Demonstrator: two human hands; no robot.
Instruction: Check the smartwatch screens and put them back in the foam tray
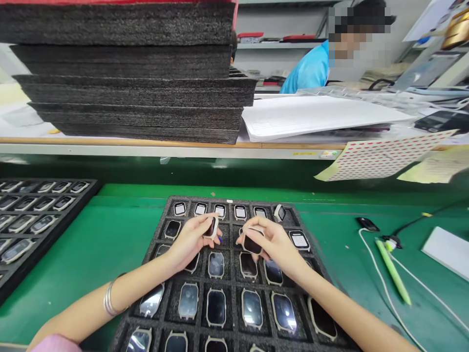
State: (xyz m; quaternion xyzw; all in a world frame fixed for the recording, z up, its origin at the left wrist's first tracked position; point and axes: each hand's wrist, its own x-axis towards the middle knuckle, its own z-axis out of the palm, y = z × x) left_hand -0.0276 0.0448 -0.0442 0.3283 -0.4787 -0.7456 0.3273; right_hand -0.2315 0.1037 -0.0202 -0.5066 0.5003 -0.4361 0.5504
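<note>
My left hand [196, 237] is closed on a small smartwatch body [211, 229] with a pale frame and dark screen, tilted on its side. In my right hand [273, 239] is another smartwatch body [252, 241], gripped between thumb and fingers with its dark screen up. Both hands hover over a black foam tray [229, 201] whose square pockets hold watch bodies in rows. Along the far row, several screens are lit white, such as one watch [240, 212]. At that row's right end a watch [280, 212] stands tilted in its pocket. My forearms cover some pockets.
A second foam tray [95, 188] of watches lies at the left. On the right are a green pen [394, 271], a white cable [377, 274] and a white box [447, 252]. Stacked black foam sheets [139, 93] and papers [315, 115] occupy the shelf. Beyond it is a person in blue [311, 68].
</note>
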